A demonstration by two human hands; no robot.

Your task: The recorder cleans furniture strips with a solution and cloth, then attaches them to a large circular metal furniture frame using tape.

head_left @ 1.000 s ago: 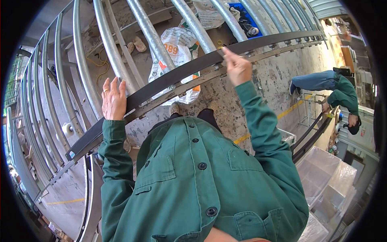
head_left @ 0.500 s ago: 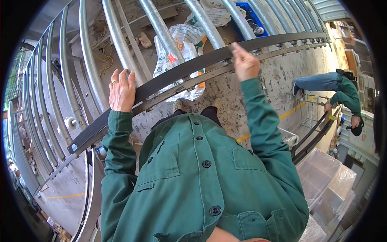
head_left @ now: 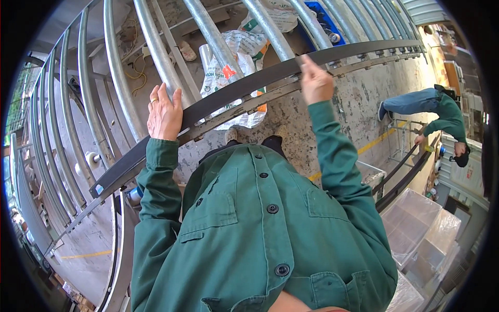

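Note:
A long black flat strip [head_left: 228,100] lies across the near ends of several grey metal tubes [head_left: 213,28], above a metal rail [head_left: 273,98] with small fittings along it. My left hand [head_left: 165,115] rests over the strip's left part. Its fingers are stretched out toward the tubes, with the thumb near the strip's edge. My right hand [head_left: 316,83] is closed at the strip, right of the middle. The fingers are slightly blurred, and a small dark bit shows at their tips; what they hold cannot be made out.
White printed sacks [head_left: 236,62] and a blue crate [head_left: 332,31] lie beyond the strip, under the tubes. On the right, a person in a green jacket [head_left: 448,117] bends over dark long strips [head_left: 403,174]. Clear plastic boxes [head_left: 410,221] are stacked at lower right.
My left hand has shifted a little to the right along the strip, thumb now further out from the fingers. The right hand stays at nearly the same spot, tilted slightly differently.

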